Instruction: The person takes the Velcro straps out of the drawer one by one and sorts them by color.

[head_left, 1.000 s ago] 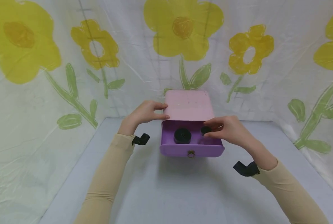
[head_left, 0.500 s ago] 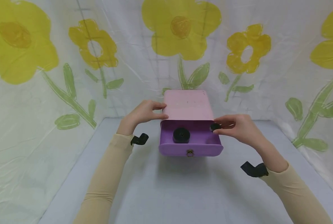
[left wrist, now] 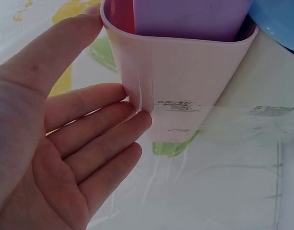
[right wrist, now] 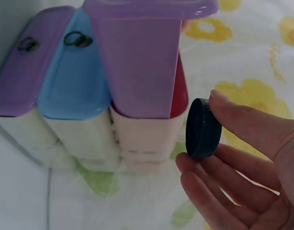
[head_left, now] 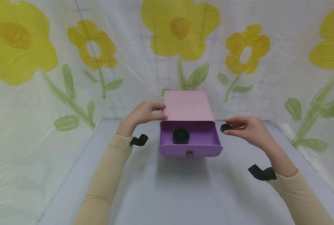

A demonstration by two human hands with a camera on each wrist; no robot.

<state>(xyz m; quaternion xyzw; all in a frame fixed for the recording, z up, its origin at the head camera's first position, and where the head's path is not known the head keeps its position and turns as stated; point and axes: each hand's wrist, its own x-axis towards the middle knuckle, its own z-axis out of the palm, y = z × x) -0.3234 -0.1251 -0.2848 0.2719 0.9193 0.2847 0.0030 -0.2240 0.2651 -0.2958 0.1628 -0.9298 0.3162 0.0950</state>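
Head view first: the right hand point(head_left: 247, 129) has a small black disc point(head_left: 225, 127) pinched between thumb and fingertips, held in the air just right of the purple drawer point(head_left: 167, 150). That drawer stands pulled out of its pink case point(head_left: 186, 104) — and inside it, farther left of the pinch, sits a larger black disc point(head_left: 181, 136). A brass-coloured ring pull point(head_left: 189, 153) hangs on the drawer's front, nearer the wearer than either grip. The left hand point(head_left: 143, 114) is at the case's left side, touching, not clenched.

To the left wrist: fingers fairly straight, their tips against the pink wall, the thumb reaching up to the rim. Beyond the case, away from this hand, a blue shape is cut off by the edge; it looks like another drawer.

Now the right wrist — the small disc stands on edge in the pinch, thumb on one side, fingers below, apart from the pink case beside it. Past that case, farther from the grip, come a blue drawer point(right wrist: 75, 72), then a second purple drawer point(right wrist: 29, 67).
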